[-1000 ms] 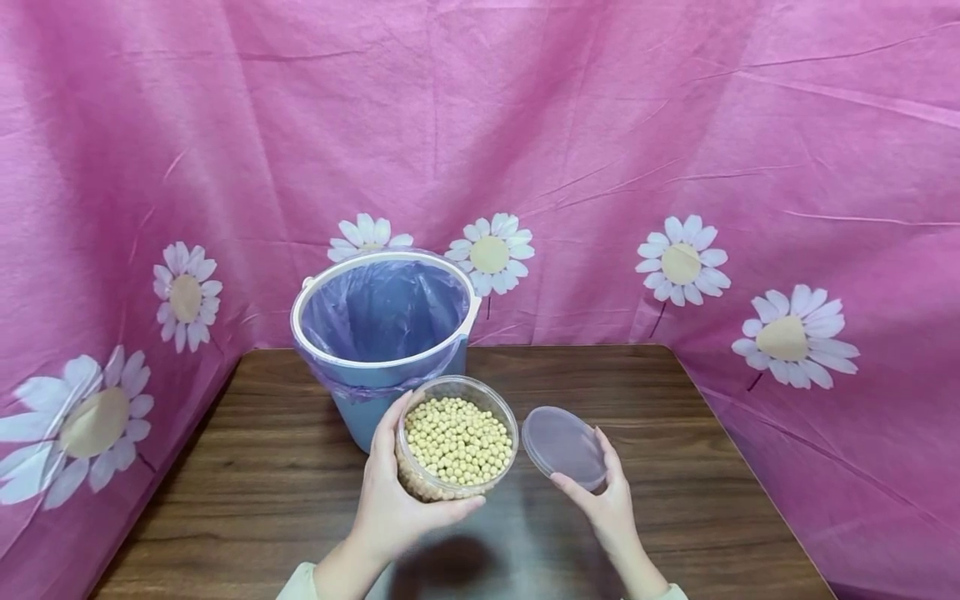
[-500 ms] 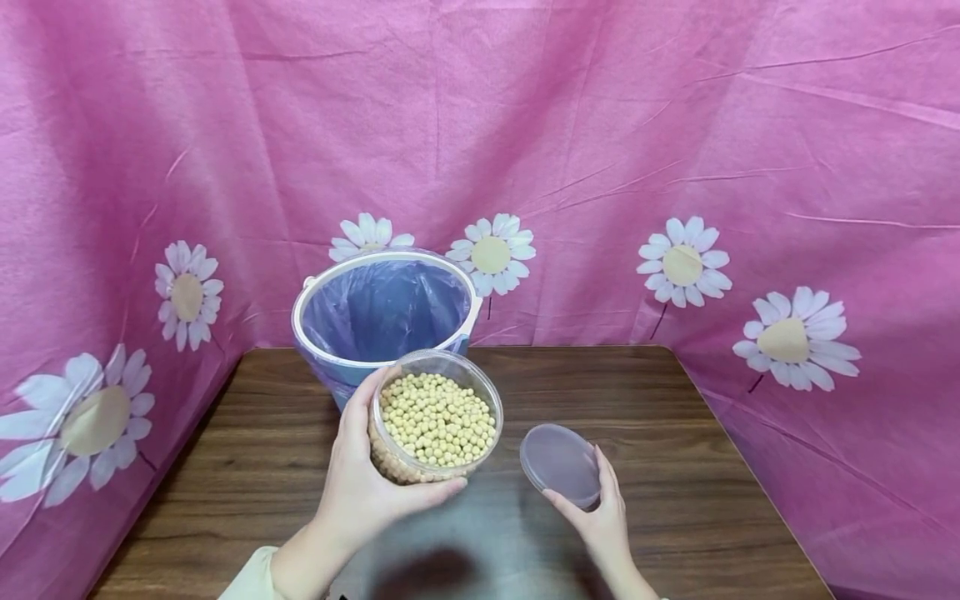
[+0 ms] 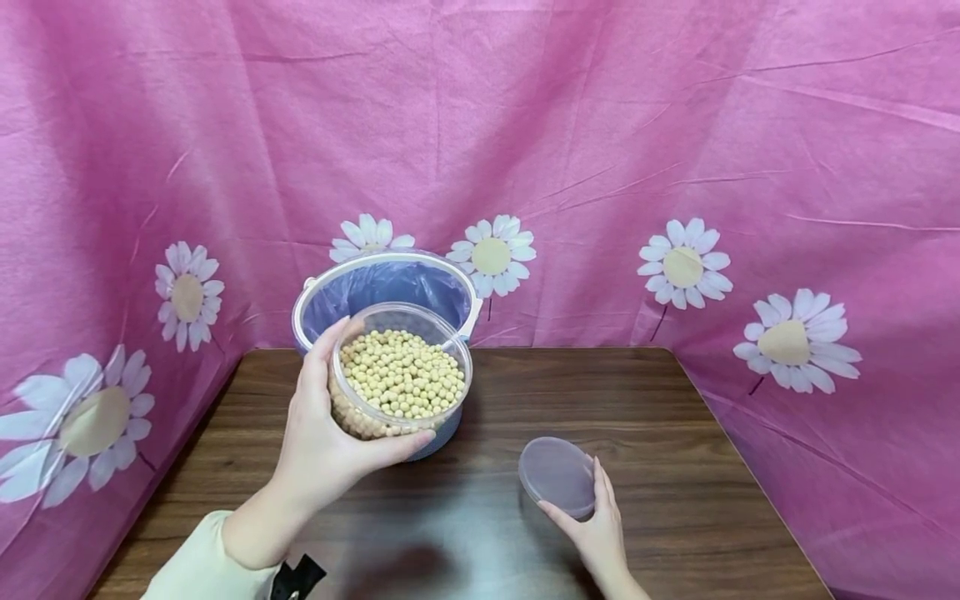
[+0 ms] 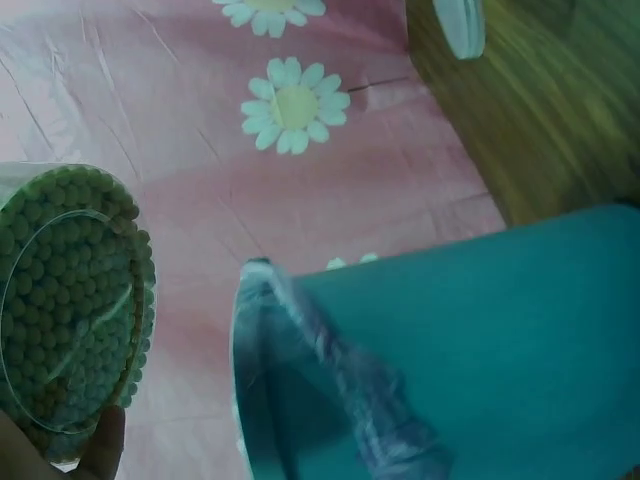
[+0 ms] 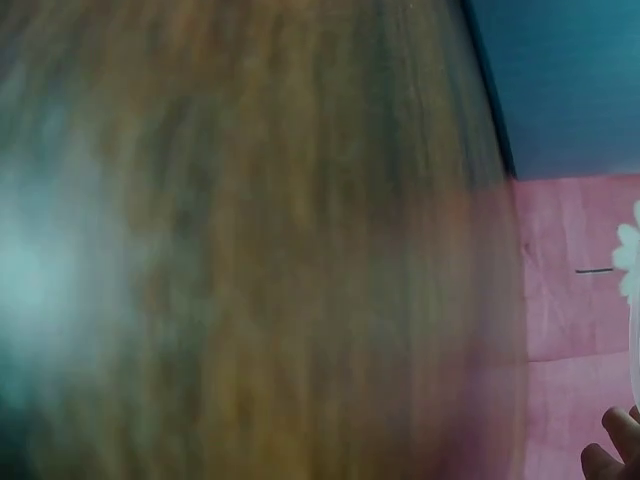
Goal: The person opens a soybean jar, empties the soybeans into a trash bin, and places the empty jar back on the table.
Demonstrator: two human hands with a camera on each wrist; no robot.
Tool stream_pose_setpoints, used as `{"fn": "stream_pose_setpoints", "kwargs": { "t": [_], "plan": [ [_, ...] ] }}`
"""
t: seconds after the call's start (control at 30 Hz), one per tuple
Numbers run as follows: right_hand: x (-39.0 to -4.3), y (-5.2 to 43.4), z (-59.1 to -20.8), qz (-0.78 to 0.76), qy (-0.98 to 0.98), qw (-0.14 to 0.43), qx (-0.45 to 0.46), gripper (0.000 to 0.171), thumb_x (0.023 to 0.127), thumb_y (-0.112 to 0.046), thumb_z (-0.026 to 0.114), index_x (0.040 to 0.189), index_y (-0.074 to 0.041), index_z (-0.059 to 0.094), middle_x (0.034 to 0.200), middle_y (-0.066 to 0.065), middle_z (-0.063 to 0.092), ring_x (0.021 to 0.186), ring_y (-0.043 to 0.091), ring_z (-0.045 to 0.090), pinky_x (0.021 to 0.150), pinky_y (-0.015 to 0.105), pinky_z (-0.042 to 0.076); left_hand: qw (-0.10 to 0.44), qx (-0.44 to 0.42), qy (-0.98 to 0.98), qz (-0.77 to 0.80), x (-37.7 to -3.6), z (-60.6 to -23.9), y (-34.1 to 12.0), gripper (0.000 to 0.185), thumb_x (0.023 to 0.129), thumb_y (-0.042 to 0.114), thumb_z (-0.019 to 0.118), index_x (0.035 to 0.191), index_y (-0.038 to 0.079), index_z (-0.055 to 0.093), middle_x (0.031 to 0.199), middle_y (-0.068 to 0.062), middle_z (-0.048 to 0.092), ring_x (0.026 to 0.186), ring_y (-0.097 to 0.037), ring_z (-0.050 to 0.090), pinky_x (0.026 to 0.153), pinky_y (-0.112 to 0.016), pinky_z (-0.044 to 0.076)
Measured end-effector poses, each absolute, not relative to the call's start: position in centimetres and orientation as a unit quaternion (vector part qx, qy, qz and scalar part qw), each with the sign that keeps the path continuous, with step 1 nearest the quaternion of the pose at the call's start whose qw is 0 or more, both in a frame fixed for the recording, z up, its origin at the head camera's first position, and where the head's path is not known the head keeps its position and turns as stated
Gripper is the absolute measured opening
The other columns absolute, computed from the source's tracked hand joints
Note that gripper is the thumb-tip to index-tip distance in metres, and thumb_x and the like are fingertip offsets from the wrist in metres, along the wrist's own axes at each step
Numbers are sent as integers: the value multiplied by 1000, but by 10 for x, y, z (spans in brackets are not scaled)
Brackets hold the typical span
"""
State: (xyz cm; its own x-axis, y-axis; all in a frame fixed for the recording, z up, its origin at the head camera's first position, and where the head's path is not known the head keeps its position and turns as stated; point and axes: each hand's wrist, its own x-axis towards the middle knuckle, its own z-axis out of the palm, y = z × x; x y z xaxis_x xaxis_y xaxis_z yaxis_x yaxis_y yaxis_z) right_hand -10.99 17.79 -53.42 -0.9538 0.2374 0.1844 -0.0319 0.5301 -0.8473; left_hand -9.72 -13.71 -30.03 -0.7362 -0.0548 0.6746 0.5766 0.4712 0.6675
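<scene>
My left hand [image 3: 322,433] grips a clear round tub full of yellow beans [image 3: 400,379], lifted in front of the blue bucket [image 3: 382,287] that is lined with a purple bag. In the left wrist view the tub of beans [image 4: 70,300] shows at the left, beside the bucket's rim [image 4: 250,380]. My right hand [image 3: 592,525] holds the clear round lid [image 3: 558,477] low over the wooden table [image 3: 675,467]. The lid [image 4: 460,25] also shows far off in the left wrist view. The right wrist view is blurred: table wood, a piece of the bucket [image 5: 570,80] and fingertips [image 5: 612,455].
Pink cloth printed with daisies [image 3: 682,267] hangs behind and along both sides of the table. The bucket stands at the table's back left. The table's right edge [image 3: 750,475] meets the cloth.
My left hand has raised the tub of beans up and leftward, toward the bucket's mouth. My right hand has lowered the lid nearer the table.
</scene>
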Motion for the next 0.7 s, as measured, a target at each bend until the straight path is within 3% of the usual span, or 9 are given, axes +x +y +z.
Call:
{"fn": "stream_pose_setpoints", "kwargs": {
  "t": [0.3,0.57,0.7],
  "plan": [
    [-120,178,-540,473,-874,87,-72,110,71,-35,87,151,9,26,152,32,34,139,51,34,112,63,30,333,-155,-801,-472,-104,-282,-152,122,43,12,99,149,18,38,143,-7,51,128,-14,48,107,-17,33],
    [-129,186,-543,449,-890,26,-71,111,74,-43,83,150,13,24,153,36,28,139,56,30,112,65,30,321,-103,-833,-438,-113,-280,-162,122,46,22,99,150,17,36,145,-7,50,140,-25,37,111,-53,31],
    [-137,191,-543,407,-912,0,-55,112,74,-50,81,149,13,26,153,36,30,139,54,31,113,64,30,315,-82,-841,-433,-117,-281,-166,122,47,24,99,151,17,35,147,-7,47,134,-28,42,106,-54,34]
  ]
}}
